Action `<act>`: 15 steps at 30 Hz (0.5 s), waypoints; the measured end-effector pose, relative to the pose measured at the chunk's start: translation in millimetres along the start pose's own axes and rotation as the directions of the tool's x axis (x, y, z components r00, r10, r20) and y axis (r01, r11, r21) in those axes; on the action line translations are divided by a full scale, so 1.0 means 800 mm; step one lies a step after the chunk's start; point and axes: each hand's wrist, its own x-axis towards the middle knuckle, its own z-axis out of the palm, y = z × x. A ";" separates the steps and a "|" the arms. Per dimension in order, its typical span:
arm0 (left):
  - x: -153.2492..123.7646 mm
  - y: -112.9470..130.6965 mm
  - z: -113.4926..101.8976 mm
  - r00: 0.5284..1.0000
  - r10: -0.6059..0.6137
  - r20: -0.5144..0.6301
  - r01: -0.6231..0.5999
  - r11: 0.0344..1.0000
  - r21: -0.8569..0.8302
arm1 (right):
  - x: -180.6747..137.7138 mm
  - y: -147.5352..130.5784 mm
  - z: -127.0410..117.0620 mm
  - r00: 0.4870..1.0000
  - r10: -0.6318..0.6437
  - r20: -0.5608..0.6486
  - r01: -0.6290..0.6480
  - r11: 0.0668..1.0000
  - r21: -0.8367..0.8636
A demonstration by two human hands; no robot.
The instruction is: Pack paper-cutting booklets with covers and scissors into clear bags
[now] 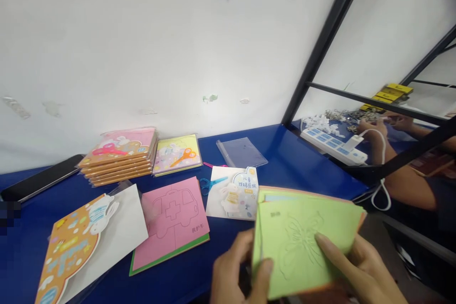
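Note:
A stack of coloured paper sheets (295,247), light green on top with a printed butterfly outline, is held up at the table's front edge. My left hand (242,266) grips its left side, thumb in front. My right hand (359,266) grips the right side, with its thumb lying across the butterfly. Orange and other coloured edges show behind the green sheet. Just beyond lies a white card with a rabbit print (233,194), and blue scissors (212,184) overlap its left edge. To the left are pink sheets with an ambulance drawing (174,216), a green sheet beneath them.
An orange rabbit folder (71,247) lies front left. Behind it are a wrapped pile of paper packs (117,156), a yellow pack with orange scissors (177,154) and a clear sleeve (242,152). A black frame (327,42) separates a power strip (335,145) and another person's hands (374,126).

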 end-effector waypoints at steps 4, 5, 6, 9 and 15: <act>-0.008 0.014 -0.051 0.926 0.174 -0.336 -0.053 0.940 0.338 | 0.021 -0.007 0.064 0.969 -0.229 0.090 0.237 0.967 -0.093; -0.013 0.012 -0.060 0.898 0.189 -0.397 -0.024 0.923 0.385 | 0.024 -0.005 0.079 0.962 -0.243 0.124 0.254 0.964 -0.079; -0.018 0.008 -0.067 0.876 0.192 -0.443 0.011 0.909 0.416 | 0.027 -0.002 0.091 0.953 -0.255 0.162 0.266 0.963 -0.050; -0.030 -0.005 -0.077 0.855 0.124 -0.503 0.117 0.900 0.420 | 0.030 0.005 0.116 0.898 -0.313 0.310 0.311 0.949 0.057; -0.023 -0.002 -0.068 0.901 0.077 -0.426 0.070 0.945 0.320 | 0.028 0.000 0.140 0.819 -0.510 0.263 0.448 0.854 0.263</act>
